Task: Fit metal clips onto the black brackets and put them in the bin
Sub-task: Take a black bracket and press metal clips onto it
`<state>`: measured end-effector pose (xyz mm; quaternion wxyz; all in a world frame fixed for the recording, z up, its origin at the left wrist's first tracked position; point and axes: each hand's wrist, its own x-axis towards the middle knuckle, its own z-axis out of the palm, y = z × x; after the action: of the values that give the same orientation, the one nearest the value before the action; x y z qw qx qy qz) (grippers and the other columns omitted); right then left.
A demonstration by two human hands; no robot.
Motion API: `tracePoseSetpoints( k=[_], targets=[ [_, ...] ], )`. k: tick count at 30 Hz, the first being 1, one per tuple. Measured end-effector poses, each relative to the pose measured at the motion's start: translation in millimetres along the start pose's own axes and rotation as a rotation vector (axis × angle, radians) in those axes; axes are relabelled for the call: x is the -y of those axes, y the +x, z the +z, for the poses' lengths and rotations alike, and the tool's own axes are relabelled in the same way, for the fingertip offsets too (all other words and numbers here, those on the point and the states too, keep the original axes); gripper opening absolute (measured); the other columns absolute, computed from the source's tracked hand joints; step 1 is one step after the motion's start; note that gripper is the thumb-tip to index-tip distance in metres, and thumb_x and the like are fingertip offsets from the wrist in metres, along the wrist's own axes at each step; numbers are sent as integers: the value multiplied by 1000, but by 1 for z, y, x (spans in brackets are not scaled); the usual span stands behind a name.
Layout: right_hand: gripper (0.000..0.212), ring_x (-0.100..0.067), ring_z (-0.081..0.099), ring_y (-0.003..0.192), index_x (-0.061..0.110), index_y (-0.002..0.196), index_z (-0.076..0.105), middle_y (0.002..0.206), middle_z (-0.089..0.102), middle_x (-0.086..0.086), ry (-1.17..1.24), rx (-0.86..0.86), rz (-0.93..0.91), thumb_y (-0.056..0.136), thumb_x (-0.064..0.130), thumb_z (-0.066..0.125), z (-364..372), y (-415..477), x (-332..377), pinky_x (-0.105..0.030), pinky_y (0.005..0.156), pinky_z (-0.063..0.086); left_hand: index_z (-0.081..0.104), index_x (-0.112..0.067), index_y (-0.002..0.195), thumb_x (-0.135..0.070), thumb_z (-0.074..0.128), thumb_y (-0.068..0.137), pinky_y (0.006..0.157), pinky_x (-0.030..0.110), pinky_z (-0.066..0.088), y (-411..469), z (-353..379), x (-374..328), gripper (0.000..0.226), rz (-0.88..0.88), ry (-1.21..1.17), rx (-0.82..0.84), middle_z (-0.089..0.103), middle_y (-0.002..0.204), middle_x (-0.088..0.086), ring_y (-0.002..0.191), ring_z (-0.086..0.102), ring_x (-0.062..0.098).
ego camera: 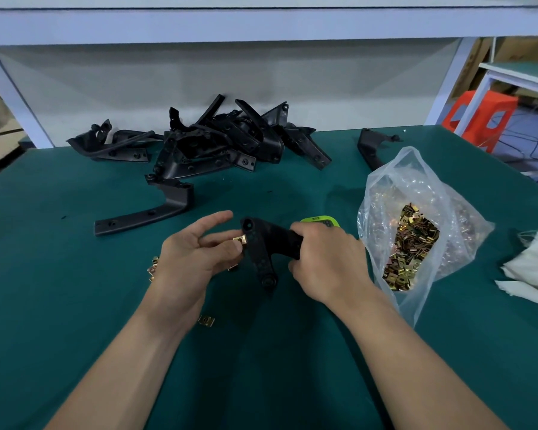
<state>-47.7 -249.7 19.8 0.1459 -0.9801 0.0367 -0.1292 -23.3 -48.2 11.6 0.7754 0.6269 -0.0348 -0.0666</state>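
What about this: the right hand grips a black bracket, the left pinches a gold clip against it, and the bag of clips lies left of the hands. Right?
No: the head view shows the bag of clips lying right of the hands. The right hand grips the black bracket; the left hand pinches the gold clip.

two hands, one bag, brackets and clips by the heap

two hands are at work, a left hand [193, 256] and a right hand [326, 262], with one black bracket [261, 243] and one gold clip [239, 240] between them. on the surface [261, 367] lie one long bracket [143, 217] on its own, one far bracket [368, 147] off at the right, and one tangled pile [218, 141] too jumbled to count. at least three loose clips [206, 320] lie near the hands. one plastic bag [395, 181] holds clips past counting. one green gadget [319, 219], one orange stool [479, 119], one heap of white rags [528, 268].
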Motion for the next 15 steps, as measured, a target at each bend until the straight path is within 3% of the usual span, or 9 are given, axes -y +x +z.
tracePoseSetpoints(
  k=[5, 10, 15],
  targets=[
    [24, -24, 46, 67, 32, 88, 57, 69, 46, 10, -18, 16, -22, 79, 23, 77, -1, 0, 0, -24, 48, 16, 66, -20, 125, 7, 70, 85, 84, 26, 60, -1, -1, -1, 48, -24, -33, 36, 78, 109, 13, 105, 74, 27],
    [26, -25, 45, 69, 33, 99, 62, 67, 40, 11, -34, 25, -20, 80, 26, 79, 4, -1, 1, -27, 48, 17, 67, -17, 125, 5, 71, 82, 83, 26, 60, -3, 1, 0, 48, -44, -72, 51, 77, 109, 17, 104, 74, 29],
    [28, -22, 38, 60, 33, 98, 62, 66, 40, 10, -90, -4, -9, 80, 16, 75, 5, 1, -1, -26, 46, 14, 66, -16, 124, 4, 71, 87, 78, 22, 59, -4, 6, 0, 43, -37, -9, 2, 79, 105, 12, 98, 76, 24]
  ],
)
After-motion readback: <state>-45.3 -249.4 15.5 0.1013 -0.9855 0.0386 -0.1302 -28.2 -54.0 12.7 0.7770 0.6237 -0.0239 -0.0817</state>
